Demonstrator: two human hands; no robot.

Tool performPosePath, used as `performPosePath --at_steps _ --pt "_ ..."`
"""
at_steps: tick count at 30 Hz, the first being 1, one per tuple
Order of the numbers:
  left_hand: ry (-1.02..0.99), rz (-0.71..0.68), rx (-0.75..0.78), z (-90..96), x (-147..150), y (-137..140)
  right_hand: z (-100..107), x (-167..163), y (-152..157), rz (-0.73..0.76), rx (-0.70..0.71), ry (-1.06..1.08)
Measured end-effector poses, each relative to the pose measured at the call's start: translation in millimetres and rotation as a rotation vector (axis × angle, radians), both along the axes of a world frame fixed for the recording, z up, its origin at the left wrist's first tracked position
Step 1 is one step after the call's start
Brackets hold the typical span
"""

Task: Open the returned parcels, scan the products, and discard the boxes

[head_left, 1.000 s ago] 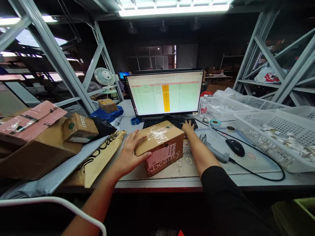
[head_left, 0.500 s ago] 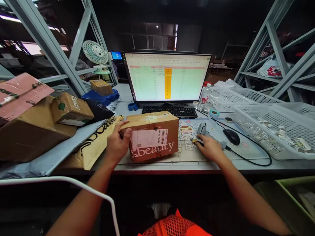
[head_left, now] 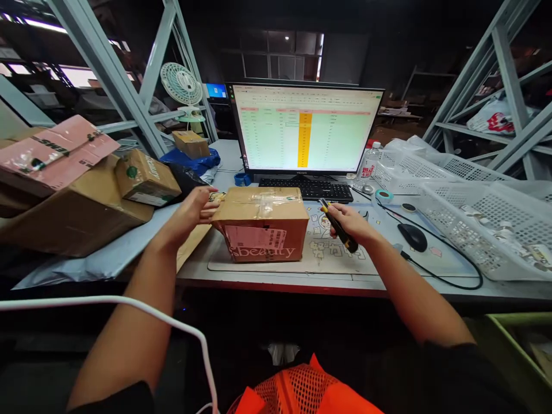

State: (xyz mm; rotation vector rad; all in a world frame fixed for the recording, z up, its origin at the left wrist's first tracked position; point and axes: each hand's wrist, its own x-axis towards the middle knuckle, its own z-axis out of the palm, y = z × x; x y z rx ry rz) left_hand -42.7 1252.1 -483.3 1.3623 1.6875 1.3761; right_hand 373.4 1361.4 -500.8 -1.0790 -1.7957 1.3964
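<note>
A taped cardboard box (head_left: 262, 210) with a shipping label and "beauty" lettering sits flat on the desk mat in front of the keyboard. At its upper left edge is my left hand (head_left: 190, 215), fingers loosely bent and not wrapped round the box; whether they touch it is hard to tell. My right hand (head_left: 351, 223) is closed round a black and yellow utility knife (head_left: 342, 230), to the right of the box. The knife's tip points up and left, apart from the cardboard. Behind my right wrist, a grey barcode scanner (head_left: 365, 216) is mostly hidden.
Parcels, among them a pink box (head_left: 58, 150), pile up at the left. A monitor (head_left: 306, 129) and keyboard (head_left: 310, 188) stand behind the box. To the right lie a mouse (head_left: 412, 237), a black cable and white baskets (head_left: 452, 224). A white tube (head_left: 129, 302) crosses the lower left.
The box has gone from tilted to flat on the mat. My left hand has loosened from its side. My right hand has raised the knife from beside the scanner.
</note>
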Motion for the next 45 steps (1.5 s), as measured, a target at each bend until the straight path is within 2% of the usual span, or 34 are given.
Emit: performPosePath --at_steps 2,4,6,8,10,14,19,26,30,33,35,37,39,40,41,42,44,45 --pt "0.076 0.062 0.039 21.4 -4.5 22.3 14.1 -21.7 13.7 0.016 -0.030 -0.053" --pt "0.214 0.045 0.082 33.9 1.4 44.1 22.4 -39.3 22.4 0.025 -0.079 -0.089" --pt "0.328 -0.026 0.010 35.9 12.9 60.6 26.8 -51.5 24.3 0.007 -0.087 -0.101" --pt "0.333 -0.065 -0.105 30.9 22.8 69.9 29.6 -58.7 20.2 -0.017 -0.058 -0.104" --pt "0.264 -0.044 -0.155 24.2 27.1 73.4 32.3 -62.0 13.7 -0.015 0.005 -0.111" --pt "0.174 0.010 -0.122 16.3 22.7 75.1 35.9 -61.3 8.5 -0.050 0.108 -0.139" --pt "0.111 0.004 -0.088 17.2 21.8 76.5 29.7 -61.9 15.0 -0.155 0.025 -0.181" --pt "0.101 0.042 -0.062 18.0 26.9 75.2 30.4 -64.8 -0.3 -0.115 0.004 -0.165" --pt "0.082 0.060 -0.076 19.0 27.7 77.7 30.1 -53.2 -17.2 -0.069 -0.017 -0.165" --pt "0.054 0.116 -0.078 23.0 29.6 77.5 21.9 -40.7 -28.4 -0.007 -0.047 -0.128" --pt "0.022 0.223 -0.052 22.3 33.5 69.2 11.2 -30.0 -33.3 -0.028 -0.057 -0.067" --pt "-0.019 0.381 0.009 13.8 44.5 47.4 -4.2 -15.8 -35.6 -0.129 -0.071 -0.015" --pt "-0.057 0.522 0.126 -5.6 67.6 10.3 -23.3 1.4 -35.1 -0.236 -0.108 0.002" --pt "-0.094 0.575 0.259 -18.7 83.9 -12.6 -33.3 10.2 -33.7 -0.270 -0.127 0.009" --pt "-0.083 0.546 0.356 -32.6 102.4 -36.9 -42.7 18.4 -31.8 -0.295 -0.144 0.017" --pt "-0.018 0.436 0.397 -45.6 121.8 -61.4 -50.9 25.5 -29.4 -0.314 -0.159 0.030" --pt "0.193 0.148 0.375 -59.8 156.7 -104.5 -61.2 35.0 -24.3 -0.343 -0.171 0.061" --pt "0.276 -0.028 0.342 -57.7 168.9 -120.2 -62.8 37.2 -22.1 -0.352 -0.167 0.070"
